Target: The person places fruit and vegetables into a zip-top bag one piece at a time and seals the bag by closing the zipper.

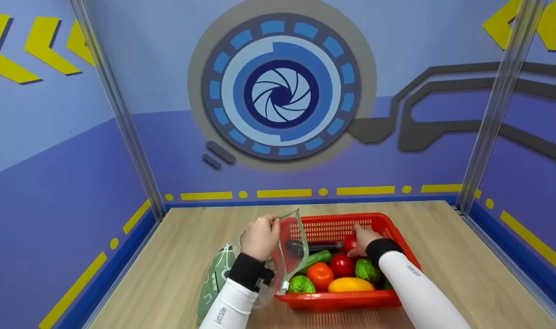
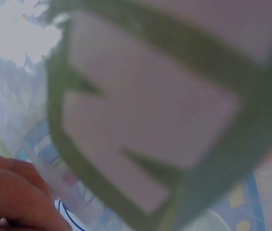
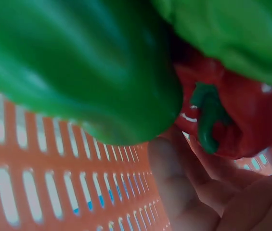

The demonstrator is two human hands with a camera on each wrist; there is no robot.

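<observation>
My left hand pinches the upper rim of a clear zip bag with green edging, whose mouth gapes beside the basket. The bag's green-printed side fills much of the left wrist view, blurred. Inside the red basket, at its far right, my right hand grips a red bell pepper, fingers and thumb around it. Near it lie a green bell pepper, a red tomato-like vegetable and a wrinkled green vegetable.
The basket also holds an orange-red tomato, a yellow oblong item, a cucumber-like vegetable, an eggplant and another wrinkled green vegetable. The wooden table meets panel walls on three sides.
</observation>
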